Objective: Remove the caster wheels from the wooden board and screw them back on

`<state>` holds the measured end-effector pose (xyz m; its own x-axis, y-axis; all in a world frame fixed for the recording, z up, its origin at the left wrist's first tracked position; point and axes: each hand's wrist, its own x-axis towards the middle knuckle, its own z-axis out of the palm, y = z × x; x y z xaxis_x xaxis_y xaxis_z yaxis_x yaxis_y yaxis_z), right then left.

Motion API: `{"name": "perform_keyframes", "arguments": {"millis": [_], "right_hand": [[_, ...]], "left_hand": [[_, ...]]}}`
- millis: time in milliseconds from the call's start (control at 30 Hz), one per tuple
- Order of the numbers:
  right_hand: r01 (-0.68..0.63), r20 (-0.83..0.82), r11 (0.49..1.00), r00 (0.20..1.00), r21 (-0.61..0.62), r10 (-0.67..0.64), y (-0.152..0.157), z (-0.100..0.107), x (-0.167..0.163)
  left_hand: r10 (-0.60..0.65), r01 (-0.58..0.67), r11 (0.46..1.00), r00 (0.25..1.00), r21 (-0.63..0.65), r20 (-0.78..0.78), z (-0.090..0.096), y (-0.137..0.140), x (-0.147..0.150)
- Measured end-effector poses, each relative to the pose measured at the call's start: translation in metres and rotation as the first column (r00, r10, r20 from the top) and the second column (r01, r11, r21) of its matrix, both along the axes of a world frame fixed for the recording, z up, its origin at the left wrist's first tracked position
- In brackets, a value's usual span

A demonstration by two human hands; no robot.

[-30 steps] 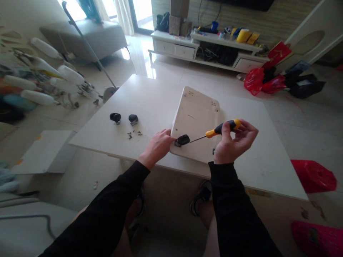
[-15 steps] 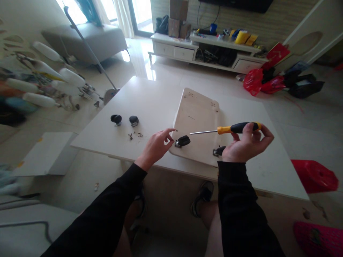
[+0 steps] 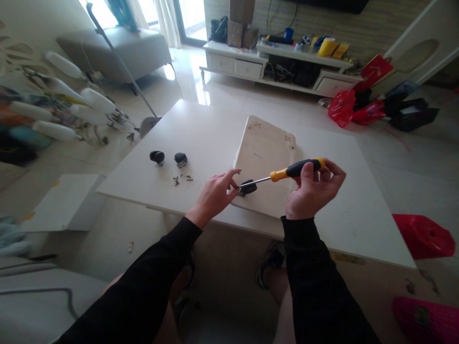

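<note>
My right hand [image 3: 315, 188] grips a yellow-and-black screwdriver [image 3: 297, 169], its shaft slanting down to the left. The tip meets the fingers of my left hand [image 3: 215, 191], which are pinched beside a black caster [image 3: 248, 187]; anything between them is too small to make out. That caster sits at the near left corner of a beige panel [image 3: 265, 165] lying on the white table [image 3: 201, 129]. My right hand hides the panel's near right corner. Two loose casters, one [image 3: 157, 157] left of the other [image 3: 180, 159], stand on the table behind several small screws [image 3: 177, 180].
A white TV cabinet [image 3: 233, 67] with boxes and tools on it stands beyond the table. Red bags [image 3: 342, 107] lie on the floor at right, and a red stool [image 3: 423, 236] is by the table's right edge. A white box [image 3: 64, 200] sits at left.
My right hand has moved left with the screwdriver, bringing its tip from over the panel to my left fingertips beside the caster. My left fingers remain near the same corner.
</note>
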<state>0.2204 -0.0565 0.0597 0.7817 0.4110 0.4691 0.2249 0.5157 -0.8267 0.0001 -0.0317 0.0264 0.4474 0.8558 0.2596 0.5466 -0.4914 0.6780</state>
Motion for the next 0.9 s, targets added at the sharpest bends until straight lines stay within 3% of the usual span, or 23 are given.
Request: {"name": "perform_keyframes", "arguments": {"millis": [300, 467, 600, 767, 900], "right_hand": [[-0.012, 0.088, 0.999, 0.996, 0.053, 0.007, 0.002, -0.006, 0.0], [-0.028, 0.111, 0.996, 0.994, 0.09, 0.018, 0.005, -0.008, 0.001], [-0.06, 0.124, 0.992, 0.991, 0.11, 0.046, 0.005, -0.01, 0.0], [-0.175, 0.169, 0.984, 0.971, 0.036, 0.166, 0.003, -0.012, -0.004], [-0.058, 0.165, 0.997, 0.985, 0.054, 0.048, 0.004, -0.013, 0.003]], "left_hand": [[-0.002, 0.057, 0.97, 0.974, 0.236, -0.228, 0.002, 0.0, 0.0], [0.024, 0.071, 0.944, 0.96, 0.323, -0.28, 0.002, -0.001, 0.0], [0.043, 0.05, 0.943, 0.962, 0.328, -0.271, 0.001, -0.001, 0.0], [0.102, -0.042, 0.957, 0.974, 0.286, -0.201, 0.004, -0.001, -0.001], [0.115, -0.091, 0.98, 0.985, 0.18, -0.128, 0.006, -0.002, 0.0]]}}
